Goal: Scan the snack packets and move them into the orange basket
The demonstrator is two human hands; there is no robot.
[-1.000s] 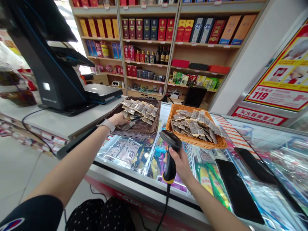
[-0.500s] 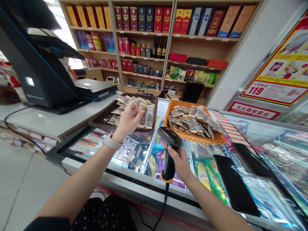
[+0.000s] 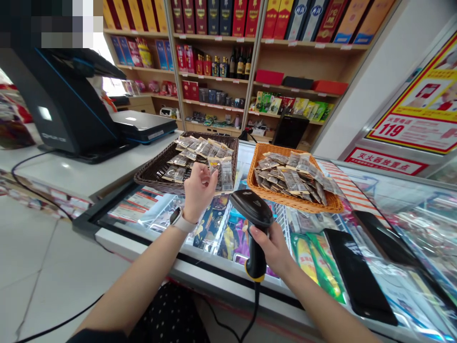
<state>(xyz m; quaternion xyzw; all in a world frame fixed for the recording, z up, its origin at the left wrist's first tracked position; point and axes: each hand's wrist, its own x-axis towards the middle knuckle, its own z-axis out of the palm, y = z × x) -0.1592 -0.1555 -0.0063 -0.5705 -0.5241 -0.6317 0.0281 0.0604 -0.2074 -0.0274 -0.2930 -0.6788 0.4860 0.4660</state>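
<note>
My right hand (image 3: 274,245) is wrapped round the grip of a black barcode scanner (image 3: 253,207) with a yellow base ring and a trailing cord. The scanner's head tilts up in front of two baskets. My left hand (image 3: 199,186), with a watch on its wrist, has its fingers curled towards the thumb at the front edge of a dark brown wicker basket (image 3: 149,180). Right behind those fingers lie small clear snack packets (image 3: 205,148); whether one is pinched is hidden. An orange wicker basket (image 3: 303,205) to the right holds a heap of similar packets (image 3: 293,178).
Both baskets stand on a glass-topped freezer (image 3: 137,242) with packaged goods inside. Two dark phones (image 3: 360,278) lie on the right. At the left is a black scale terminal (image 3: 74,114) with a weighing plate (image 3: 143,125). Shelves (image 3: 214,38) of boxes and bottles stand behind.
The view has shifted slightly. My left hand has drawn back towards the basket's front edge and turned more upright, fingers still curled. My right hand keeps the scanner in nearly the same place.
</note>
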